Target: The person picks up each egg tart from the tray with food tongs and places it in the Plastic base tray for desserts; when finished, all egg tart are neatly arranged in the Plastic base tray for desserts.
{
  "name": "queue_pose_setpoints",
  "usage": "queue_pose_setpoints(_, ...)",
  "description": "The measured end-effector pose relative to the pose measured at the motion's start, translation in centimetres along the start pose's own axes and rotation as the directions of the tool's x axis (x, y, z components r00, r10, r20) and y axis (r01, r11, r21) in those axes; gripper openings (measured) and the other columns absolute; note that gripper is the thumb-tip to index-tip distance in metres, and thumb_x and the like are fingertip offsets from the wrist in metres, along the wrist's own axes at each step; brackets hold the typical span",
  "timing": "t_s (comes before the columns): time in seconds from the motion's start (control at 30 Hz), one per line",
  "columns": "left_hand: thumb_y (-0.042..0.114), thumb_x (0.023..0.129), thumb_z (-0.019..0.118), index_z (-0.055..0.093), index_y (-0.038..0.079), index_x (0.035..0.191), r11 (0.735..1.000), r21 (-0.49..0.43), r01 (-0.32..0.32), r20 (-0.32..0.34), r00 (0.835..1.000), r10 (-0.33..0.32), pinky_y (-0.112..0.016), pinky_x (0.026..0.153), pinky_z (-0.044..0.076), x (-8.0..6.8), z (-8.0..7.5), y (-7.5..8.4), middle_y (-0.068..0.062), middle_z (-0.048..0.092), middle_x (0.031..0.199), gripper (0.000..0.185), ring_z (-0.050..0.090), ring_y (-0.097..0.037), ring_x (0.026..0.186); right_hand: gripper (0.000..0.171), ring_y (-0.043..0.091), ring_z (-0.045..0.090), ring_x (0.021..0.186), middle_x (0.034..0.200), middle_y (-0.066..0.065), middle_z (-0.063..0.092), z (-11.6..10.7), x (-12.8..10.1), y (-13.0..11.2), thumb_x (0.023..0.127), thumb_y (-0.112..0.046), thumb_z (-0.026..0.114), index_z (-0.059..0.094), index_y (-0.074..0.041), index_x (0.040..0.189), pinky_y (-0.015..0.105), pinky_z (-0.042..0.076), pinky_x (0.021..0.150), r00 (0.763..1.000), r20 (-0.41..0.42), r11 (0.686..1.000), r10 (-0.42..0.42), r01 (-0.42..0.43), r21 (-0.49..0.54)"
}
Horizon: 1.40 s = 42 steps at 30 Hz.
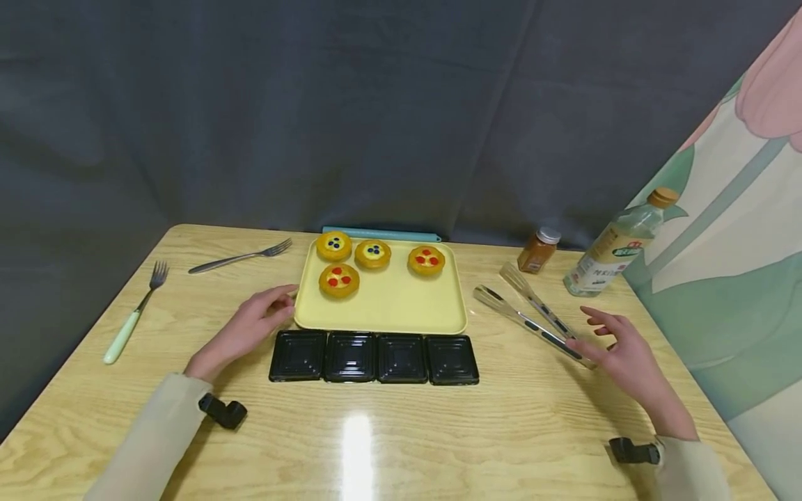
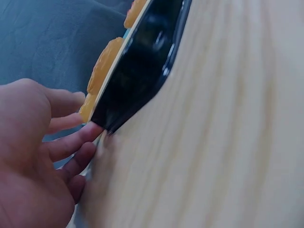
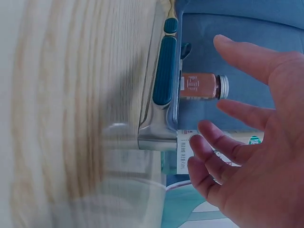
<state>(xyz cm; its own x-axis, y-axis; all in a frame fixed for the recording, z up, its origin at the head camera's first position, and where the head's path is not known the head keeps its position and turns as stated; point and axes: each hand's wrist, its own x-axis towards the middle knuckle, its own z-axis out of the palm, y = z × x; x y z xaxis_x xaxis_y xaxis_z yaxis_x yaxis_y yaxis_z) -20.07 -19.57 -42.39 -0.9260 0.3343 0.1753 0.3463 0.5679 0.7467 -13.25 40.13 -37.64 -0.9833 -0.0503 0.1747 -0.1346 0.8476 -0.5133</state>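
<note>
My left hand [image 1: 260, 321] is at the left edge of a yellow tray [image 1: 401, 306], its fingertips right at the rim and its fingers loosely bent. On the tray sit two tarts with blue dots, one at the back left [image 1: 334, 245] and one beside it [image 1: 372, 255]. Two more carry red dots: a front-left tart [image 1: 339, 281] and a right-hand tart [image 1: 427, 261]. My right hand [image 1: 620, 351] hovers with spread fingers over the joined end of metal tongs [image 1: 539, 330], holding nothing. In the right wrist view, the tongs' dark grip pad [image 3: 165, 71] lies left of the fingers.
Several square black plastic trays [image 1: 402, 358] line up along the tray's front. Left lie a metal fork [image 1: 241, 259] and a green-handled fork [image 1: 134, 316]. A spice jar [image 1: 539, 250] and a tall bottle [image 1: 617, 247] stand at the back right. A blue strip [image 1: 382, 234] lies behind the tray.
</note>
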Motion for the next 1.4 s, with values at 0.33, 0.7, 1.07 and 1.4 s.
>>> queue_pose_setpoints(0.33,0.015,0.104,0.058,0.048,-0.007,0.145,1.000,-0.007,0.025,-0.018,1.000,-0.025,-0.057,0.095,0.022,-0.2,0.6,-0.3,-0.013,0.060,0.114,0.048,0.048,-0.034,0.110,0.077,0.047,0.047,0.113,0.131,0.030,0.047,1.0,0.1,0.6,0.093,-0.035,0.075,0.041,0.003,0.150,0.061,0.041,0.080,0.999,0.049,1.000,0.022,-0.022,0.007)
queue_pose_setpoints(0.7,0.015,0.103,0.060,0.048,-0.006,0.146,0.999,-0.008,0.035,-0.037,0.999,-0.035,-0.060,0.101,0.018,-0.2,0.6,-0.4,-0.014,0.060,0.116,0.049,0.048,-0.036,0.116,0.074,0.035,0.050,0.103,0.127,0.026,0.054,1.4,0.7,0.8,0.095,-0.035,0.073,0.041,0.003,0.150,0.043,0.041,0.075,0.993,0.110,0.999,0.039,-0.040,0.011)
queue_pose_setpoints(1.07,0.015,0.102,0.060,0.048,-0.005,0.146,0.998,-0.026,0.052,-0.043,0.998,-0.053,-0.059,0.102,0.017,0.0,1.0,-0.5,-0.014,0.061,0.116,0.050,0.050,-0.036,0.115,0.077,0.034,0.053,0.099,0.124,0.026,0.055,1.9,1.8,0.7,0.092,-0.034,0.076,0.041,0.002,0.151,0.035,0.045,0.068,0.983,0.177,0.998,0.049,-0.054,0.023)
queue_pose_setpoints(1.4,0.015,0.102,0.060,0.049,-0.003,0.147,0.997,-0.030,0.072,-0.048,0.996,-0.073,-0.059,0.099,0.016,-0.1,0.8,-0.2,-0.014,0.061,0.117,0.049,0.049,-0.036,0.116,0.075,0.033,0.052,0.094,0.116,0.024,0.058,2.6,3.0,0.8,0.090,-0.038,0.078,0.049,0.003,0.145,0.039,0.042,0.071,0.989,0.149,0.999,0.025,-0.021,-0.025)
